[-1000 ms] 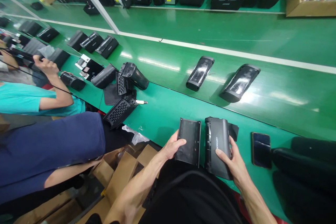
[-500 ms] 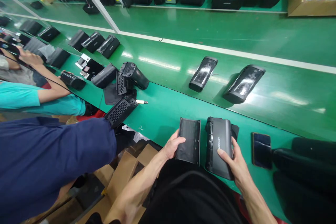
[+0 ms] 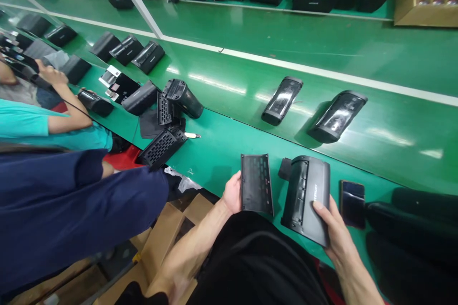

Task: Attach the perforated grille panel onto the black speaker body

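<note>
left hand (image 3: 232, 195) grips black grille panel (image 3: 256, 184), right hand (image 3: 331, 228) holds black housing (image 3: 308, 195); white lettering on housing too blurred to read, green worktop (image 3: 229, 152) below

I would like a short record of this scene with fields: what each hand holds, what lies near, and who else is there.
left hand: holds a flat black panel by its left edge
right hand: grips a black housing, thumb on top
near right: dark phone flat on the green bench
conveyor belt: two black units lying apart
left side: a person in a dark blue sleeve
</note>
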{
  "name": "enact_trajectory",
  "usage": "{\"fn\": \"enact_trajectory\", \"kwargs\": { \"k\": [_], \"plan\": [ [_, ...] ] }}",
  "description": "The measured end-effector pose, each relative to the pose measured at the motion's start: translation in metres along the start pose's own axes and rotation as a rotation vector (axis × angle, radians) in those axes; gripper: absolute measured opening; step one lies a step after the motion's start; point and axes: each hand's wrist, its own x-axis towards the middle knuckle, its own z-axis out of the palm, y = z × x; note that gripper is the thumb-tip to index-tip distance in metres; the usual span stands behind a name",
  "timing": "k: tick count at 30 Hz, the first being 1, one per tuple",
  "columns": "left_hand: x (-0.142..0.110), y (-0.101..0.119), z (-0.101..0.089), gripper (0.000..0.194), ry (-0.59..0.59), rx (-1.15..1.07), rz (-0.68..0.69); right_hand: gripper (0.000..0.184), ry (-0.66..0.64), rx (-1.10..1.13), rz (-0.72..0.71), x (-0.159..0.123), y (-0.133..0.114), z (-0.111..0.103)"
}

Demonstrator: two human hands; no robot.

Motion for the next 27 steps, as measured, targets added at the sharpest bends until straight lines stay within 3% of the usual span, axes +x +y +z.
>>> {"fn": "enact_trajectory", "kwargs": {
  "k": [9, 15, 21, 27],
  "plan": [
    [-0.001, -0.006, 0.013, 0.08, -0.135, 0.006, -0.035, 0.099, -0.016, 0.041, -0.025, -0.031, -0.028, 0.004],
    [0.007, -0.017, 0.01, 0.084, -0.105, 0.019, 0.014, 0.098, -0.054, -0.047, -0.069, -0.042, -0.042, 0.003],
    [0.021, -0.035, 0.017, 0.075, -0.003, 0.016, 0.105, 0.106, -0.077, -0.19, -0.218, -0.044, -0.052, 0.022],
    [0.027, -0.053, 0.029, 0.077, -0.065, 0.045, 0.122, 0.106, -0.119, -0.344, -0.356, -0.05, -0.061, 0.041]
  ]
}}
